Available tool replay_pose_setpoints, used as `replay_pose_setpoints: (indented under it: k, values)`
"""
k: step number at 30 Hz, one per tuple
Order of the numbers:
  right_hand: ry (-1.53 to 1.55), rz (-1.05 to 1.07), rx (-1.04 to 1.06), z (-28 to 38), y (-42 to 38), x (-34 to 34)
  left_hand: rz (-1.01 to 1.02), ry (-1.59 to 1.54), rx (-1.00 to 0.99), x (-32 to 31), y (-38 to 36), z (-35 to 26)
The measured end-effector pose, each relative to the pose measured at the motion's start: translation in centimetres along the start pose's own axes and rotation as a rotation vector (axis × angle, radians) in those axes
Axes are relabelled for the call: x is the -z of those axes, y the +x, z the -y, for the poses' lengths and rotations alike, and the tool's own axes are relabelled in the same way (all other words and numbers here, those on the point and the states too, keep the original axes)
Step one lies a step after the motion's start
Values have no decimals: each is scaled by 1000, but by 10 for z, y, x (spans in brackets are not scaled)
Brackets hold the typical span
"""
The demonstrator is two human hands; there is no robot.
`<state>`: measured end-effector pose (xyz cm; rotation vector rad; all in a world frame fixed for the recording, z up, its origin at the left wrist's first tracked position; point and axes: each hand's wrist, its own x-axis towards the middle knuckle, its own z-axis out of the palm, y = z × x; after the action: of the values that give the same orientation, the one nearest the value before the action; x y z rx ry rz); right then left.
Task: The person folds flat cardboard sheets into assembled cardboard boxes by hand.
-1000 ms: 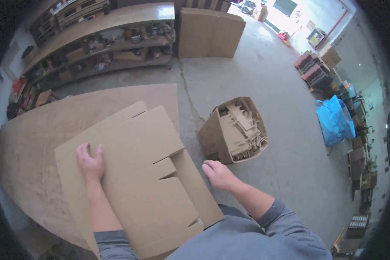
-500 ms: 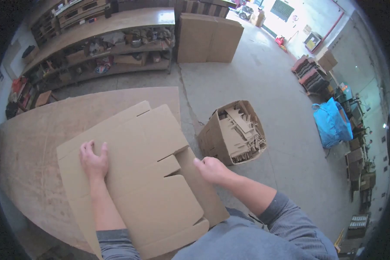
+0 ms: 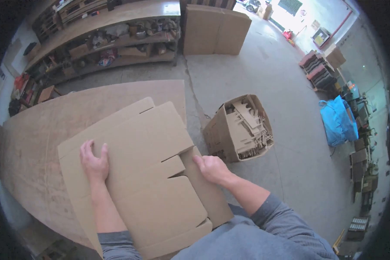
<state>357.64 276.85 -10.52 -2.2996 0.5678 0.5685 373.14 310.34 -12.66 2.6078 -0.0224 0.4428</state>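
Cardboard point(image 3: 138, 143) is pressed under the left hand point(image 3: 94, 167), fingers open; its flap point(image 3: 210, 193), gripped by the right hand point(image 3: 214, 170), could be creased — by uneven pulling.

Cardboard point(image 3: 147, 143) lies on the table point(image 3: 34, 134), covering part of its right edge. Right of this edge, the box point(image 3: 219, 134) contains scraps point(image 3: 247, 123). The shelf point(image 3: 91, 28) stands beyond the far edge.
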Motion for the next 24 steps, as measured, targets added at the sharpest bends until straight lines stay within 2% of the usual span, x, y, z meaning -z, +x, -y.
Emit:
replay_pose_setpoints:
  k: [2,8,11,14,17,20,23,24]
  values:
    - [-93,-16,133,2,-6,3,26,-42,21,4,0,-2]
    - [-74,-39,60,3,-5,3,-37,-84,-19,-1,1,4]
    - [-234,-65,174,6,-9,9,-25,-133,12,0,-1,2]
    - [-65,-38,-11,5,-3,7,2,-110,84,0,-2,-3]
    - [-111,-31,73,2,0,10,23,-106,72,5,-1,-5]
    - [-30,-8,38,-4,2,9,28,-161,77,8,-2,-9]
    - [-91,-68,27,-14,3,19,35,-160,75,10,-2,-10]
    - [-200,-137,43,-64,21,48,20,-122,74,12,2,-12]
